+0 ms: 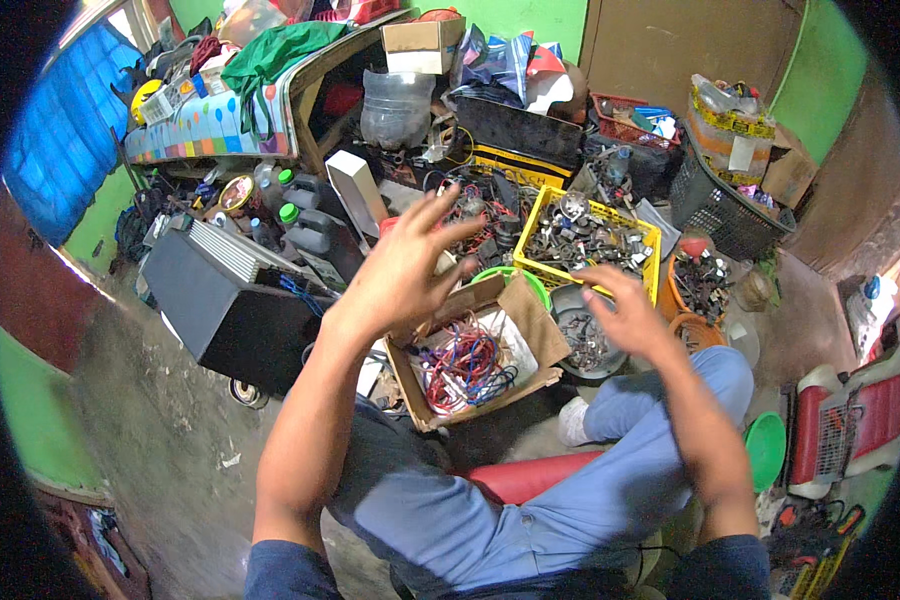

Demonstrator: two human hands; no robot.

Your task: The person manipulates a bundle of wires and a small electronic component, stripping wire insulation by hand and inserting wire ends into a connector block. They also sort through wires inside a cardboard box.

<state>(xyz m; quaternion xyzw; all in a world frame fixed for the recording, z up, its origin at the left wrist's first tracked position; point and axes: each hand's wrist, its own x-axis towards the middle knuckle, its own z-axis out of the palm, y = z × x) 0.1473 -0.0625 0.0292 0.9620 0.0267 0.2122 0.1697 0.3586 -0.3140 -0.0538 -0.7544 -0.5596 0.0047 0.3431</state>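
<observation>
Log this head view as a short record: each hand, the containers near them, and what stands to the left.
Left hand: raised, fingers spread, nothing seen in it
Right hand: fingers partly bent, nothing seen in it; contact with the grey bowl or yellow crate unclear
Cardboard box: open, holding tangled wires, mostly red and blue
Yellow crate: small mixed parts
Grey bowl: small loose pieces
To the left: dark boxy case on the floor

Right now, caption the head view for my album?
Left hand and right hand near a box of wires, yellow crate beyond.
</observation>
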